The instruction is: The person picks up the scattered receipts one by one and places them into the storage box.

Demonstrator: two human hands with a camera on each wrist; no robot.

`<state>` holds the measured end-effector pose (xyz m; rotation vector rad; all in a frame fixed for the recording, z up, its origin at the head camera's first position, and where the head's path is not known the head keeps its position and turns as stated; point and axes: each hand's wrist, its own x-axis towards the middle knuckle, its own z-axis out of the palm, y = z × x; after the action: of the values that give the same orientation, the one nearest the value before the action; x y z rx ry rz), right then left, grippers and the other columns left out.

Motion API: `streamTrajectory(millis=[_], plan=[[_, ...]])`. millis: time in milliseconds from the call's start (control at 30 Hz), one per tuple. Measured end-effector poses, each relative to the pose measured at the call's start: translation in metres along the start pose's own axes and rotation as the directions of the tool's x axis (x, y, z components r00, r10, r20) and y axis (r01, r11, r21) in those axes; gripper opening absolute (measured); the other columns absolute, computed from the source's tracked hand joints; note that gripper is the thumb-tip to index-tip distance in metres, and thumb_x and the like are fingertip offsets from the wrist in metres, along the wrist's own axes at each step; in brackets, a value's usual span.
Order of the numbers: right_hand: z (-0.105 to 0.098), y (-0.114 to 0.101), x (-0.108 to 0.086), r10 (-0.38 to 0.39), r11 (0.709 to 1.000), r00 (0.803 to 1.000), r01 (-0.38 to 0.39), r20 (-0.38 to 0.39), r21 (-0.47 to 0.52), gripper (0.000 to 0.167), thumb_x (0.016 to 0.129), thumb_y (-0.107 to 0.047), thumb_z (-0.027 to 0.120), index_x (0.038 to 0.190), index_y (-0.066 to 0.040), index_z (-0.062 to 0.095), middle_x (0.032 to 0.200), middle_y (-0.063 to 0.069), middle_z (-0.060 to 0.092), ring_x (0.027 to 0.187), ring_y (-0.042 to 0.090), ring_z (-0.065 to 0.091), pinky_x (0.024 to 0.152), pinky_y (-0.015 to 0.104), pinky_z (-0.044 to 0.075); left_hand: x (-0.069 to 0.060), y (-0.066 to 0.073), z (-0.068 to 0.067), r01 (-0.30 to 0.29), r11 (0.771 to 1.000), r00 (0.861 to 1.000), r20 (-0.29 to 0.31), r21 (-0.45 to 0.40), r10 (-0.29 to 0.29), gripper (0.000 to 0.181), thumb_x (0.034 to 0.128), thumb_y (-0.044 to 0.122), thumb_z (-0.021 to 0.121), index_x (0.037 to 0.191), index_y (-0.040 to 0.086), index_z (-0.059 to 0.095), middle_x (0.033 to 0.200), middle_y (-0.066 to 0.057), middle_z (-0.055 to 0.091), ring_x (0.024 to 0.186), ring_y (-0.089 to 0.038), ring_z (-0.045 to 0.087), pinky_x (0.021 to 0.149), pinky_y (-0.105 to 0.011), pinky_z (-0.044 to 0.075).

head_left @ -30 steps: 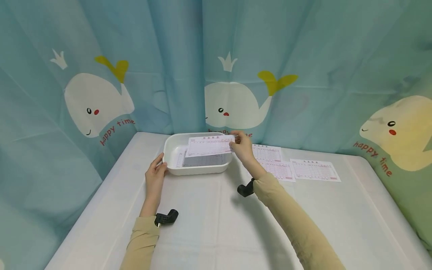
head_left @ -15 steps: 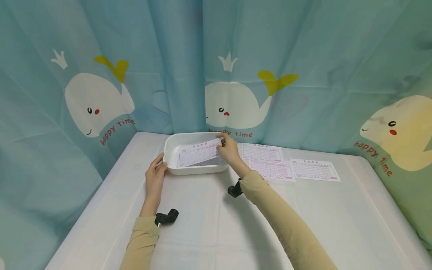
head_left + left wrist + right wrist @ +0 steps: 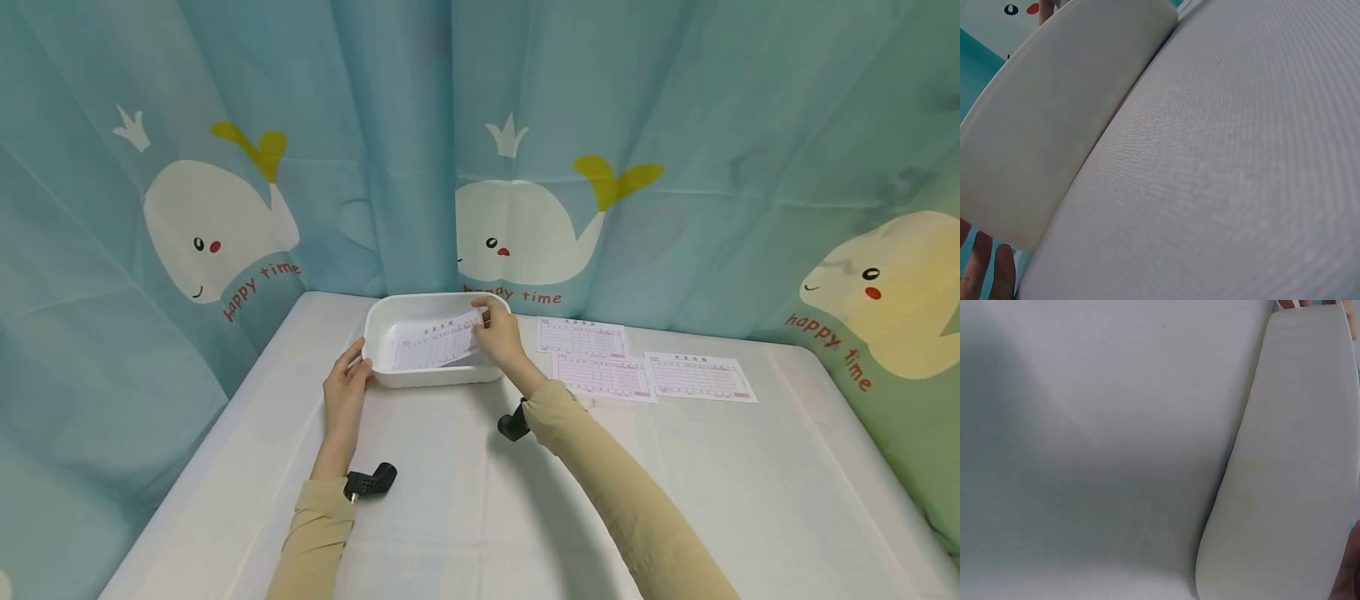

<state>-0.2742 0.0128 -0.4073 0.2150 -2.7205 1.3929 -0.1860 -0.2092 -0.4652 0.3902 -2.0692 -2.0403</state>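
Left hand [image 3: 347, 387]: fingers extended, touching the left end of the white rectangular basin [image 3: 435, 379]. Right hand [image 3: 501, 335]: thumb and fingers pinching one red-printed form [image 3: 435, 342], which slants within the basin, left of the fingertips. Three loose forms [image 3: 603, 377]: flat, right of those fingers. Whale-print curtain [image 3: 405, 167]: beyond all fingers.

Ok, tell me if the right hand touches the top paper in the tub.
Touching: the head view shows the right hand pinching the paper by its right end.
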Motion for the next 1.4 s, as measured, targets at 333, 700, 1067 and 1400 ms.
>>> streamTrajectory(millis=[333, 700, 1067, 1400], plan=[[-0.006, 0.003, -0.006, 0.008, 1.000, 1.000, -0.008, 0.003, -0.012, 0.042, 0.090, 0.001, 0.055, 0.130, -0.010, 0.054, 0.107, 0.016, 0.064, 0.093, 0.026, 0.063, 0.074, 0.030, 0.051, 0.001, 0.001, 0.002, 0.010, 1.000, 1.000, 0.003, -0.008, -0.010, 0.045, 0.1004, 0.019, 0.048, 0.146, 0.020, 0.042, 0.151, 0.002, 0.041, 0.131, -0.016, 0.048, 0.090, -0.008, 0.046], [-0.023, 0.014, -0.013, 0.003, 0.998, 1.000, -0.005, 0.027, 0.061, 0.045, 0.092, 0.003, 0.051, 0.134, -0.010, 0.050, 0.119, 0.015, 0.062, 0.105, 0.029, 0.062, 0.083, 0.035, 0.054, 0.002, 0.002, 0.002, 0.016, 1.000, 1.000, 0.014, -0.008, -0.016, 0.046, 0.1006, 0.020, 0.047, 0.146, 0.023, 0.041, 0.152, 0.003, 0.039, 0.132, -0.015, 0.047, 0.096, -0.014, 0.046], [-0.049, 0.022, -0.018, -0.061, 0.998, 0.998, 0.061, 0.005, -0.012, 0.037, 0.091, 0.002, 0.052, 0.127, -0.005, 0.056, 0.113, 0.017, 0.064, 0.105, 0.032, 0.062, 0.083, 0.040, 0.054, 0.001, 0.003, 0.002, -0.005, 1.000, 1.000, 0.011, -0.009, 0.005, 0.045, 0.1006, 0.020, 0.048, 0.146, 0.021, 0.042, 0.151, 0.001, 0.040, 0.131, -0.018, 0.048, 0.089, -0.006, 0.046], [-0.069, 0.032, -0.030, -0.080, 0.996, 0.997, 0.080, -0.002, -0.033, 0.032, 0.090, 0.000, 0.054, 0.122, -0.004, 0.060, 0.109, 0.017, 0.066, 0.099, 0.032, 0.064, 0.082, 0.041, 0.054, 0.000, 0.001, 0.002, 0.006, 1.000, 1.000, -0.002, -0.005, -0.006, 0.045, 0.1006, 0.021, 0.048, 0.145, 0.020, 0.042, 0.150, -0.001, 0.041, 0.130, -0.019, 0.048, 0.090, -0.009, 0.046]])
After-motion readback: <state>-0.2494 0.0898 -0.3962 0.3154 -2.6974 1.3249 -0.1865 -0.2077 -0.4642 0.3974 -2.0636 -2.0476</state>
